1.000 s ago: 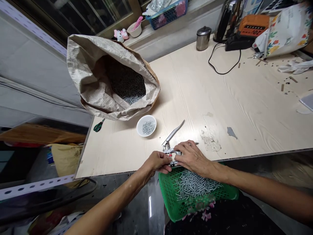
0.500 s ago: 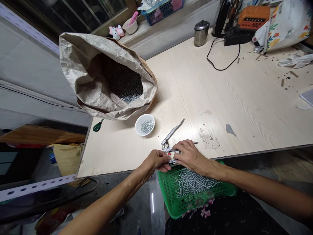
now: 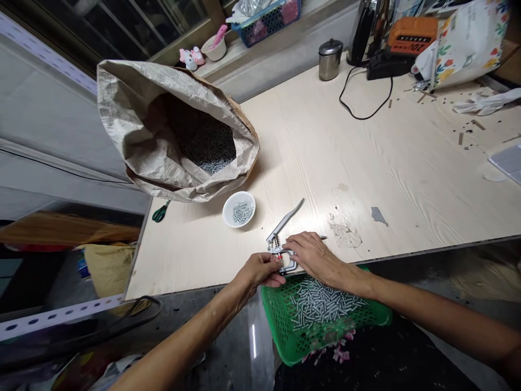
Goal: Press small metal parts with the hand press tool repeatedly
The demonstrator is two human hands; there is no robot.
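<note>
A metal plier-like press tool (image 3: 280, 233) lies near the front edge of the pale wooden table (image 3: 358, 163), one long handle sticking up and away. My right hand (image 3: 311, 254) rests over the tool's lower handle and jaw, fingers curled on it. My left hand (image 3: 260, 270) pinches something small at the tool's jaw, where a red spot shows; what it pinches is too small to name. Just below both hands a green plastic basket (image 3: 285, 320) holds several small silver metal pieces (image 3: 321, 304).
A small white bowl (image 3: 239, 209) of metal pieces stands left of the tool. Behind it a big open sack (image 3: 175, 130) holds more. Green-handled scissors (image 3: 159, 213) lie at the table's left edge. A steel canister (image 3: 329, 60), a black cable (image 3: 362, 103) and scattered scraps sit far right.
Both hands stay at the tool's jaw with only slight finger shifts. The view has drifted a little, so everything sits slightly further left.
</note>
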